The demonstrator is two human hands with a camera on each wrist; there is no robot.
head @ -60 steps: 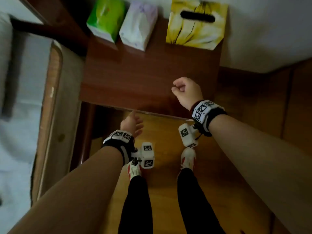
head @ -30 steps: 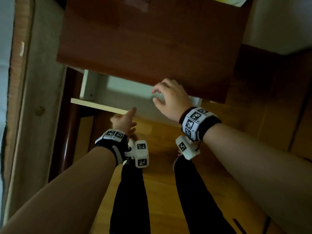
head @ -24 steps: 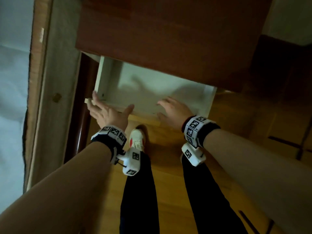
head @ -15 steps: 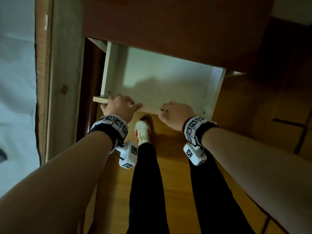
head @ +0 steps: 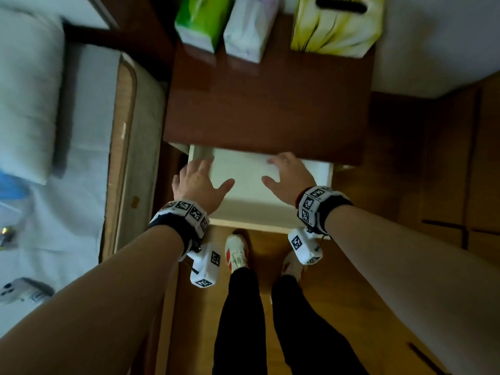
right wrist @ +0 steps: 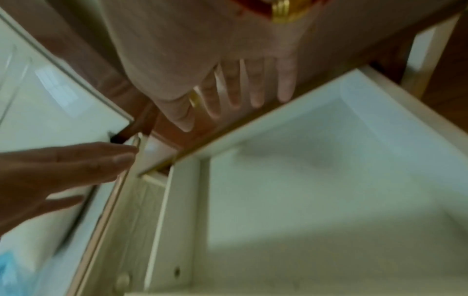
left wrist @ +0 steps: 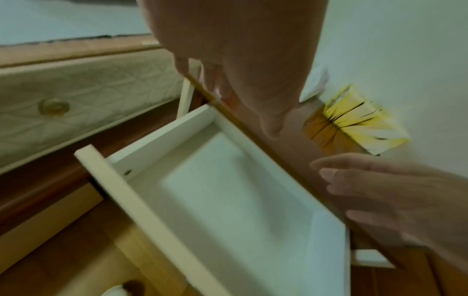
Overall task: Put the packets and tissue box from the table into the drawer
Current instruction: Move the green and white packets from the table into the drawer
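While untouched — two packets (head: 201,21) (head: 250,27), one box (head: 336,28)

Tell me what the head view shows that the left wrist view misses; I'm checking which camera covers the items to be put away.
Only the head view shows the green packet and the white packet at the back of the table, plus the person's legs and shoes. Only the left wrist view shows the drawer's bare inside, corner to corner, and the mattress side. Both show the yellow tissue box, the open drawer, and the left hand and right hand, open and holding nothing.
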